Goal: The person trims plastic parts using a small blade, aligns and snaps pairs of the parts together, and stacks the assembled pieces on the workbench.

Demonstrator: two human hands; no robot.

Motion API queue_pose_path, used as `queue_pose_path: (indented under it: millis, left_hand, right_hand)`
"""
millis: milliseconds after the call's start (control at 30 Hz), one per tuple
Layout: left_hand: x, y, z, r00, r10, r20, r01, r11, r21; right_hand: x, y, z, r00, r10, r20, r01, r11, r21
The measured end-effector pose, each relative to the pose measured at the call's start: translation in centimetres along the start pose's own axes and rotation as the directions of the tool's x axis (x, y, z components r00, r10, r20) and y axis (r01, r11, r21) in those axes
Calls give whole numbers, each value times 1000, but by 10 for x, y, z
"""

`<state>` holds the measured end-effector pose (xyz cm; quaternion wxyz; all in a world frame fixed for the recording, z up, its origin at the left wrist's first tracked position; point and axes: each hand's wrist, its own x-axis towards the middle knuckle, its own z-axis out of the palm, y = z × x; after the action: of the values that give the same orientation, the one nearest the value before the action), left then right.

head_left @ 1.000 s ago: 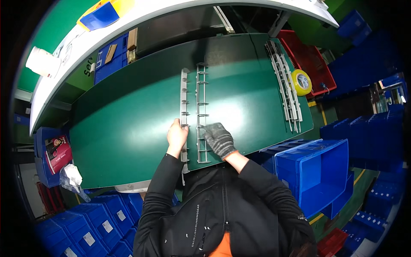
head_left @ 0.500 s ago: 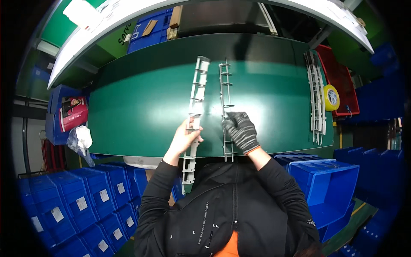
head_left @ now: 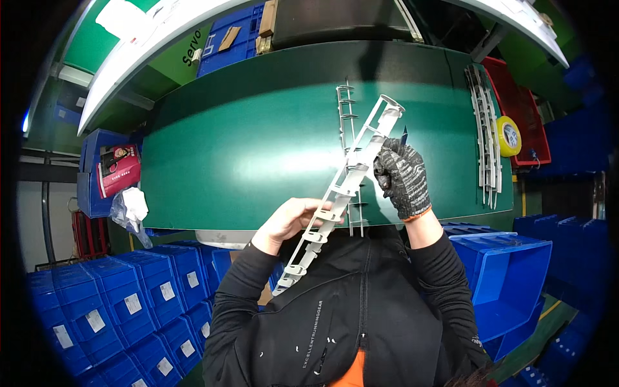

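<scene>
A long, pale, ladder-like strip (head_left: 345,189) with curved cross-pieces is held slantwise in front of me, its upper end leaning right. My bare left hand (head_left: 298,219) is closed round its lower half, with fingers behind the rail. Beside the strip's upper part is my right hand (head_left: 402,177), in a dark grey knitted glove with an orange cuff. It is closed, and a small dark pointed tool (head_left: 404,135) sticks up from it. Beneath the held strip, a second ladder-like frame (head_left: 346,109) lies upright on the green table (head_left: 213,155), partly hidden.
At the table's right end lie several similar strips (head_left: 483,135), next to a yellow tape roll (head_left: 509,136) and a red tray (head_left: 532,122). A red packet (head_left: 118,170) and crumpled plastic bag (head_left: 132,206) sit left. Blue crates (head_left: 507,277) stand on both sides.
The held strip has swung from nearly upright to a slant, its top moving right across the second frame. My right hand has left that frame and moved up and right, beside the held strip.
</scene>
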<state>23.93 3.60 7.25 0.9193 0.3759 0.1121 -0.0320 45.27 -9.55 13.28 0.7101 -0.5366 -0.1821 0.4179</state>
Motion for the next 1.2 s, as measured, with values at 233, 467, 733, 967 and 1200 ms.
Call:
queue_pose_path:
  millis: [233, 467, 733, 967, 1200]
  left_hand:
    - [14, 19, 55, 974, 53, -219, -23, 990, 136]
    - [-3, 22, 44, 955, 20, -295, 47, 975, 218]
    - [-2, 21, 45, 954, 1, -300, 62, 977, 202]
    - [1, 22, 51, 933, 46, -356, 5, 990, 141]
    - [10, 19, 53, 932, 56, -359, -22, 995, 100]
  right_hand:
    - [-2, 8, 0, 953, -302, -6, 247, 791, -559]
    - [-20, 0, -11, 918, -188, 349, 397, 465, -792]
    - [-12, 1, -3, 907, -231, 353, 422, 505, -753]
    - [-30, 5, -3, 971, -166, 174, 240, 707, -665]
    - [-34, 10, 5, 886, -340, 314, 442, 417, -794]
